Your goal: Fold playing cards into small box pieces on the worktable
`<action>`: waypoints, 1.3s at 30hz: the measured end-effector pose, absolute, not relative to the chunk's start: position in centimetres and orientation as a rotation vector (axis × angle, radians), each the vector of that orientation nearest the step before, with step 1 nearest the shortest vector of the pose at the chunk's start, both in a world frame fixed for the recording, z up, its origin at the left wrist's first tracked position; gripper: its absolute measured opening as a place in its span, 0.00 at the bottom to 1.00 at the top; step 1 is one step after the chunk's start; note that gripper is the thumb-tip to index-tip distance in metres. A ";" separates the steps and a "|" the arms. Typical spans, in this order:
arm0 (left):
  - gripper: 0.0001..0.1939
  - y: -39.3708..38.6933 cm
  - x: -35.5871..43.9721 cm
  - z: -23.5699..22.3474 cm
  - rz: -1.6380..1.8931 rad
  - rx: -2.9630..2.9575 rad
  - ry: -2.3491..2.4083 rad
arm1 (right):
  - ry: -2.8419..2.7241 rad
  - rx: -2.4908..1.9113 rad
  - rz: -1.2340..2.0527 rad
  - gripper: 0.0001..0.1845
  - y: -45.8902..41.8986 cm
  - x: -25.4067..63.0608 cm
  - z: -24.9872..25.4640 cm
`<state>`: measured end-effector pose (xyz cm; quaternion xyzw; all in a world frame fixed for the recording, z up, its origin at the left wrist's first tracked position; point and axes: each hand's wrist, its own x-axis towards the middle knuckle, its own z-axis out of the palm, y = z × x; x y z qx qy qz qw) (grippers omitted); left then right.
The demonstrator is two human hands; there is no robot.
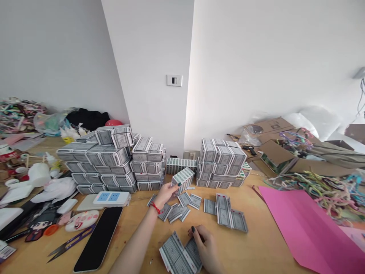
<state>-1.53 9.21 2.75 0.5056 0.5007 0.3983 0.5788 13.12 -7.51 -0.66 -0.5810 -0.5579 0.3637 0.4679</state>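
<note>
My left hand (166,193), a red string on its wrist, grips the near end of a white-and-green block (184,179), tilted above the table. Loose grey-patterned playing cards (174,213) lie spread beneath that hand. My right hand (205,245) is curled at the front, its fingers closed on the right part of a piece of folded, joined playing cards (177,254). Its fingertips are partly hidden. To the right lies another joined card piece (225,213), with a single card (210,206) beside it.
Stacked card blocks stand at the left (111,160), centre (148,163) and right (219,161). Another white-and-green block (181,166) sits against the wall. A phone (98,239), thread snips (71,241) and a power strip (112,198) lie left; pink paper (308,224) and pipe cleaners (319,194) right.
</note>
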 end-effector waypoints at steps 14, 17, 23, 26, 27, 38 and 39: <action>0.27 3.8 -2.4 3.1 0.914 1.011 0.859 | -1.305 -1.349 0.916 0.17 -4.7 13.5 0.3; 0.30 3.0 -1.9 3.0 0.915 1.143 0.885 | -1.434 -1.406 0.776 0.24 -3.3 12.6 1.8; 0.22 1.3 -0.4 5.1 0.937 1.665 0.919 | -1.714 -1.542 0.141 0.33 -0.8 10.8 3.3; 0.19 0.8 0.1 5.8 0.975 1.876 0.968 | -1.830 -1.562 0.033 0.29 0.4 10.9 2.5; 0.18 0.9 0.1 5.7 1.001 1.906 1.026 | -1.823 -1.582 0.014 0.28 0.7 11.1 2.1; 0.28 3.3 -1.3 3.5 1.044 2.115 1.550 | -1.830 -1.923 0.099 0.18 0.6 12.3 3.5; 0.27 3.7 -1.1 3.6 0.939 2.123 1.579 | -1.832 -1.951 0.117 0.18 0.6 12.2 3.8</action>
